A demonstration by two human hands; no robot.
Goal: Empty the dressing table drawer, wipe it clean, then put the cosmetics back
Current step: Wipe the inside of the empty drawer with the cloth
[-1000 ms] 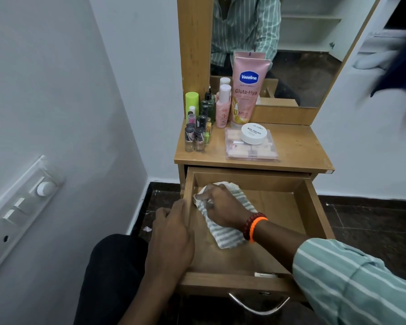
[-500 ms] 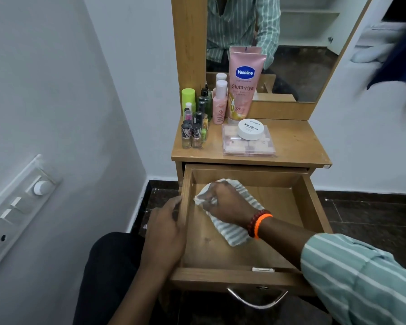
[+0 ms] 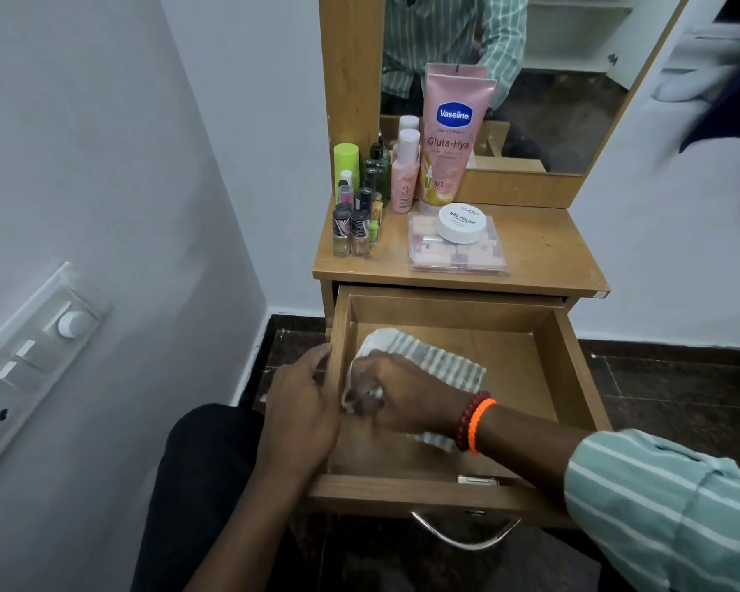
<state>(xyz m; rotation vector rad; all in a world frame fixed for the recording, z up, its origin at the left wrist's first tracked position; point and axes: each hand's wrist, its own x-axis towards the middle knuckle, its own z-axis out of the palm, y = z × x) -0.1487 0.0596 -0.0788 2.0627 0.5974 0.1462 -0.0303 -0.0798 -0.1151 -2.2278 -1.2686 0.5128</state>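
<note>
The pulled-out wooden drawer (image 3: pixel 569 378) of the dressing table is seen from above, its light brown bottom bare apart from a white cloth with grey stripes (image 3: pixel 428 356), which lies spread near the left rear corner. The cloth is pressed onto the drawer bottom by the right hand (image 3: pixel 406 399), whose fingers (image 3: pixel 362 397) are curled down over the cloth's near left edge and bunch it against the wood; a red bead bracelet and an orange band (image 3: pixel 475 425) are worn on that wrist. The left wall of the drawer is gripped by the left hand (image 3: pixel 304 408), with the thumb hooked over the top edge and the remaining fingers wrapped down the outer side. The cosmetics are kept on the wooden counter (image 3: pixel 543 249) above the drawer: a tall pink Vaseline tube (image 3: pixel 451 138) is stood against the mirror (image 3: pixel 573 100), a small pink bottle with a white cap (image 3: pixel 404 173) is placed just to its left, and a cluster of small nail polish bottles (image 3: pixel 357 215) with a lime green cylinder (image 3: pixel 345 162) is gathered at the left edge. A round white jar (image 3: pixel 462 224) is rested on a clear flat plastic case (image 3: pixel 456 254) near the counter's middle
</note>
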